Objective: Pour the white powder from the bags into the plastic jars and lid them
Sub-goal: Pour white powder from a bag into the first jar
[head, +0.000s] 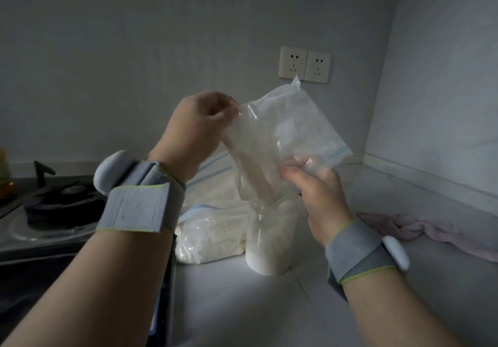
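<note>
Head view, dim light. The zip bag (285,128) is held inverted above the plastic jar (269,239), its zip mouth dipping into the jar's opening; the jar stands upright on the counter (269,306) and looks partly filled with white powder, no lid in view.

Left hand (194,128): fingers curled, pinching the bag's upper edge; right hand (318,193): closed on the film just beside the zip strip, steering the mouth.

Powder sits bunched in the raised end of the bag; whether any is flowing now I cannot tell through the clouded film.

Handling judgement: the film is thin, limp and likely slick with dust; the load is soft and will shift at once when tilted; grip best kept at one top corner and close by the mouth, so the opening stays inside the rim. The jar seems light and could tip if dragged.

Spare filled bags (213,233) lie touching the jar on its left.
</note>
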`<state>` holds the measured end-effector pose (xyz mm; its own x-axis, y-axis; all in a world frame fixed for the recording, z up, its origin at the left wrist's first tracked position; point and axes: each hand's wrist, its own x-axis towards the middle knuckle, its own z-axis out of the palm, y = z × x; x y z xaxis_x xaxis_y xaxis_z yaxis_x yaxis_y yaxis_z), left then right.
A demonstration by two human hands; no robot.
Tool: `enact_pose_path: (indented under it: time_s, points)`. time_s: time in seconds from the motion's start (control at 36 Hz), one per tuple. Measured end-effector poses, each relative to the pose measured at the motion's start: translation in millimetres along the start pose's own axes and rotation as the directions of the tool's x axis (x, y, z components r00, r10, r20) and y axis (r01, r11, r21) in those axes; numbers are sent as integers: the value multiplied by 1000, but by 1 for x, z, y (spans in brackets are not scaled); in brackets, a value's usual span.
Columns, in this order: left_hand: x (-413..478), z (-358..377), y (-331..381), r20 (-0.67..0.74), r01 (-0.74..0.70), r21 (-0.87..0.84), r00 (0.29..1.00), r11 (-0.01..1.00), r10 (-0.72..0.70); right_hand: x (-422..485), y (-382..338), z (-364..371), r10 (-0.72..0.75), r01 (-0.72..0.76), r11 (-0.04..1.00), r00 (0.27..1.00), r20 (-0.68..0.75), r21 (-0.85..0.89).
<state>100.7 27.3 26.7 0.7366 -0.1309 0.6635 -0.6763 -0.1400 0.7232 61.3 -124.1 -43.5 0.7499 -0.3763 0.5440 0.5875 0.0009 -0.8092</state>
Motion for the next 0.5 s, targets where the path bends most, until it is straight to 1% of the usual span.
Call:
enact_pose_path:
  time_s: [0.06,0.11,0.14,0.17,0.25,0.31,0.42,0.5]
  points:
    - [2,-3,-6,-47,-9,53,999,999,11,0,1,-1,-18,18,1000,1000,-12,13]
    - [2,-4,-10,-89,-3,160,996,987,18,0,1,-1,-28,28,999,1000,-4,16]
    - [3,-3,-12,-96,6,186,995,983,12,0,1,0,-28,28,1000,1000,3,12]
    - [2,-3,-12,-94,22,154,996,988,-8,0,1,0,-27,27,1000,1000,6,7]
    - [1,0,-6,-43,82,-21,996,996,-83,1,2,-1,-15,15,1000,1000,3,14]
    - [1,1,-4,-32,87,-78,995,993,-89,1,3,-1,-9,9,1000,1000,7,17]
    - [1,1,-4,-18,104,-116,994,988,-107,1,5,-1,-38,38,999,999,21,-1]
    - [1,0,-3,-8,79,-96,997,992,-80,1,3,-2,-80,80,997,997,-11,16]
